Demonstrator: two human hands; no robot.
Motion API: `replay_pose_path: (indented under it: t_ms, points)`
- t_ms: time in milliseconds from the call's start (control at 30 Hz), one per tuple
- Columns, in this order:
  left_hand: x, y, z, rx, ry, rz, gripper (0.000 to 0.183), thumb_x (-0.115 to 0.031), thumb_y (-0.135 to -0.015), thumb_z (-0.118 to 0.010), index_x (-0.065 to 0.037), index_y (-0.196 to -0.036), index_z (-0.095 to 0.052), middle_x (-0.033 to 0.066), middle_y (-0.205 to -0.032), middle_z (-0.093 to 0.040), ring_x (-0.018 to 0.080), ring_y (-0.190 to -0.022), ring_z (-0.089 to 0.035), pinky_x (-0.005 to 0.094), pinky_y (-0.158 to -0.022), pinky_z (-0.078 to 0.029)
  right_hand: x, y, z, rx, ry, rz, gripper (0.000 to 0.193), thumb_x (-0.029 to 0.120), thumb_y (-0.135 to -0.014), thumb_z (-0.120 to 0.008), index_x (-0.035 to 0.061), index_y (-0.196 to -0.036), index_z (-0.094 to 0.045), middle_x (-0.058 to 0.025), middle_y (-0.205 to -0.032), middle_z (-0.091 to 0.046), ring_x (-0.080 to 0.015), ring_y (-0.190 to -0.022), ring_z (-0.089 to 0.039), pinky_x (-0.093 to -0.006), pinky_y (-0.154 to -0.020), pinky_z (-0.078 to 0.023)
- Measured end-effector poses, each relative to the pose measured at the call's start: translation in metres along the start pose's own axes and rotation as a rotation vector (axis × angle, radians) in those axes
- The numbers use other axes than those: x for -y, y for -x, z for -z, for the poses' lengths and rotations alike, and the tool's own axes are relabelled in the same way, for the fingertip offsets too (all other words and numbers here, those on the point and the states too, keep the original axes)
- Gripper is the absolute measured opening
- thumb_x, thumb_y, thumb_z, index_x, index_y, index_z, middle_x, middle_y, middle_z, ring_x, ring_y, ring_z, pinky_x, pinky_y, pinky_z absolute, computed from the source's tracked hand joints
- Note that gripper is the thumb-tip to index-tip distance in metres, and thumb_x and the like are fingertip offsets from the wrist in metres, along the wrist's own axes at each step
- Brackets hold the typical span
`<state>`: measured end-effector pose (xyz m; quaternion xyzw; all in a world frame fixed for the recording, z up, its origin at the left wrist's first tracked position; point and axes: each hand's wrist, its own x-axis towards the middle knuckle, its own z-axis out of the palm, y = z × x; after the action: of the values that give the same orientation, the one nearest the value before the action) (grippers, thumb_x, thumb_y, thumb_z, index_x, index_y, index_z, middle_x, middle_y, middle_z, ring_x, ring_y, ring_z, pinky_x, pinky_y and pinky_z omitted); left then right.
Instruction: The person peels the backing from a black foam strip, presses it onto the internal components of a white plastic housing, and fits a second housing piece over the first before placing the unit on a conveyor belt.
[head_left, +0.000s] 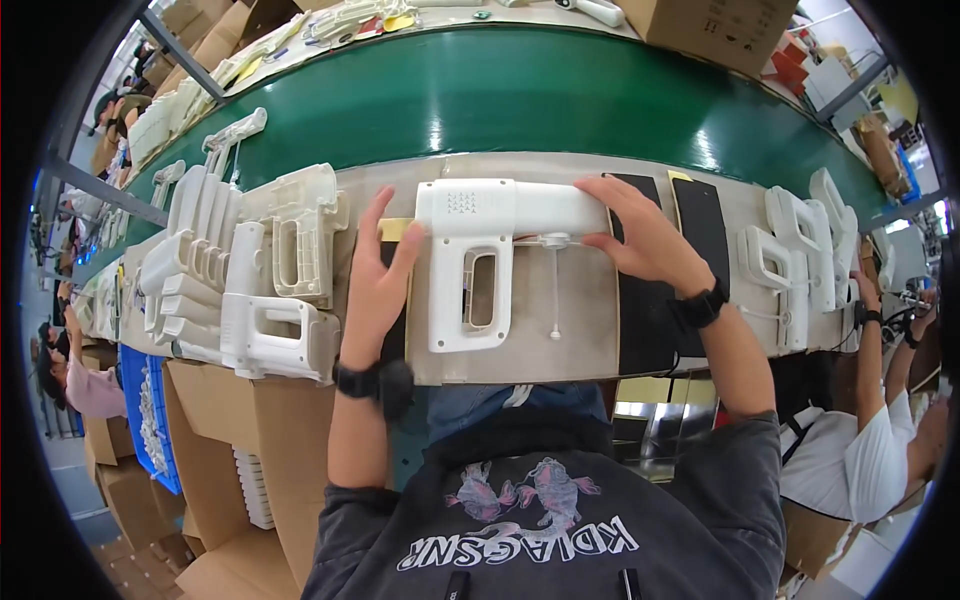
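White plastic housing [490,212] lies on the surface [585,350] right in front of me. With my right hand [645,235] I have thumb and fingers around its barrel end; my left hand [383,285] has its fingers spread beside the other end, and I cannot tell whether that thumb touches. If I pushed from the right alone, the piece could swivel. Thin wires [528,240] near my right thumb could get pinched, and the dangling cord [556,290] could snag under the handle [446,300] if I slid everything sideways.
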<state>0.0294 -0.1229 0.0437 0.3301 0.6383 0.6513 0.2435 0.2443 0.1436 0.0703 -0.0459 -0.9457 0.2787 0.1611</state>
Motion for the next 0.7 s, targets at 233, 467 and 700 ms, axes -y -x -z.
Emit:
replay_pose_path:
  t_ms: [233,467,700]
  points:
    - [0.013,-0.026,-0.019,0.104,-0.486,-0.214,0.053,-0.022,-0.095,-0.066,-0.003,-0.142,-0.049,0.0194,-0.141,-0.049,0.0332,-0.132,-0.048,0.0397,-0.112,-0.037,-0.014,-0.002,-0.011,0.064,0.043,0.003,0.059,0.011,-0.081,-0.077,0.0003,-0.134,-0.054,-0.021,-0.131,-0.06,-0.0383,-0.13,-0.05,-0.0467,-0.118,-0.031]
    - [0.011,-0.024,-0.02,0.144,-0.504,-0.149,0.053,-0.021,-0.094,-0.067,-0.004,-0.142,-0.05,0.0188,-0.139,-0.05,0.034,-0.13,-0.05,0.0393,-0.11,-0.039,-0.022,0.0,-0.014,0.067,0.067,-0.001,0.06,0.012,-0.08,-0.077,0.001,-0.134,-0.055,-0.02,-0.132,-0.06,-0.0367,-0.132,-0.05,-0.0474,-0.119,-0.03]
    - [0.024,-0.03,-0.017,0.191,-0.579,-0.173,0.052,-0.021,-0.095,-0.067,-0.006,-0.142,-0.05,0.0168,-0.143,-0.049,0.0343,-0.132,-0.047,0.0398,-0.111,-0.039,-0.025,0.001,-0.019,0.075,0.098,-0.023,0.062,0.013,-0.08,-0.078,0.0031,-0.137,-0.055,-0.0183,-0.135,-0.059,-0.0359,-0.135,-0.047,-0.0475,-0.119,-0.029]
